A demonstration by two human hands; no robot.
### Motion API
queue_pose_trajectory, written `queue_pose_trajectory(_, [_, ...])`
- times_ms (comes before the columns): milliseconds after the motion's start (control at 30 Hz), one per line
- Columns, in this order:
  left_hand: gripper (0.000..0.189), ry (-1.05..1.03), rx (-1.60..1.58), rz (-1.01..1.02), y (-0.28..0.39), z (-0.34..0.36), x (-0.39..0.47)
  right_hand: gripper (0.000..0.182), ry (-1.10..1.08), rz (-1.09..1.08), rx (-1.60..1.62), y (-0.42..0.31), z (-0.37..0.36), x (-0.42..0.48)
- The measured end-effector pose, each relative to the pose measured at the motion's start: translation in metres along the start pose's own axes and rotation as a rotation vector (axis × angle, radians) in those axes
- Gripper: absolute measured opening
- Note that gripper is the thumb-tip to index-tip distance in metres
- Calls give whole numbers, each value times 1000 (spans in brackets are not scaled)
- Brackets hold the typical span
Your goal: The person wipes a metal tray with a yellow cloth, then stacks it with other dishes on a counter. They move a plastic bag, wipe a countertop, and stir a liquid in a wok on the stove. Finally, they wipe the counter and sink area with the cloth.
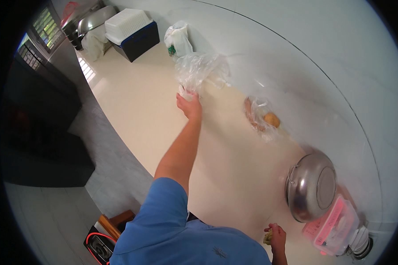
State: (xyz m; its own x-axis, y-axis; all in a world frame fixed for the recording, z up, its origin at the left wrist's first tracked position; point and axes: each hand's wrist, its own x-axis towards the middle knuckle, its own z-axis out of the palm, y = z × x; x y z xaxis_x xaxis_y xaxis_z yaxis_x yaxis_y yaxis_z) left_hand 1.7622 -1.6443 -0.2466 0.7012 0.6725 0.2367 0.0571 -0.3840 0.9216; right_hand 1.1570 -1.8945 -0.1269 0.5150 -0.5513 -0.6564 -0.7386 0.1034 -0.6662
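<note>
My left hand [189, 105] reaches far across the counter, its fingers pinching the near end of a crumpled clear plastic bag [202, 68]. What the bag contains, if anything, I cannot make out. Low on the right, close to my body, my right hand [278, 237] grips a small greenish-brown item [268, 238], partly covered by the fingers and too small to name. Between the two hands, nearer the wall, lies another clear plastic bag [260, 106] with a long brownish item [250, 112] and a round yellow-brown item [272, 120] in or on it.
Against the wall on the right, a perforated steel colander [311, 187] leans beside a pink-and-clear plastic box [336, 228]. Behind the bag is a white plastic package [179, 39]. A white basket [128, 26] tops a dark box [137, 43] at the far end of the pale counter [136, 109].
</note>
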Motion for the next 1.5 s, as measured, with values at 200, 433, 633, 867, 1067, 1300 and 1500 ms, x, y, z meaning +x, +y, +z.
queue_pose_trajectory(200, [45, -724, -389, -263, 43, -2, 51, 44, -25, 75, 39, -32, 16, -5])
queue_pose_trajectory(433, [40, -1105, -796, -530, 107, -48, 16, 40, 2, -70, -76, -51, 23, -2])
queue_pose_trajectory(633, [54, -1180, -1095, -676, 128, -124, -6, 36, -40, -174, -104, -42, 26, 1])
queue_pose_trajectory(867, [54, -1184, -1330, -879, 126, -175, -34, 27, -95, -446, -191, -58, 32, 2])
queue_pose_trajectory(1067, [65, -1302, -1298, -854, 117, -195, -46, 34, -95, -562, -215, -77, 29, 7])
queue_pose_trajectory(1300, [48, -1151, -1497, -706, 118, -196, -4, 34, -57, -557, -266, -63, 20, -7])
queue_pose_trajectory(1500, [39, -883, -1371, -283, 158, -213, 97, 34, -5, -513, -320, -38, 4, -23])
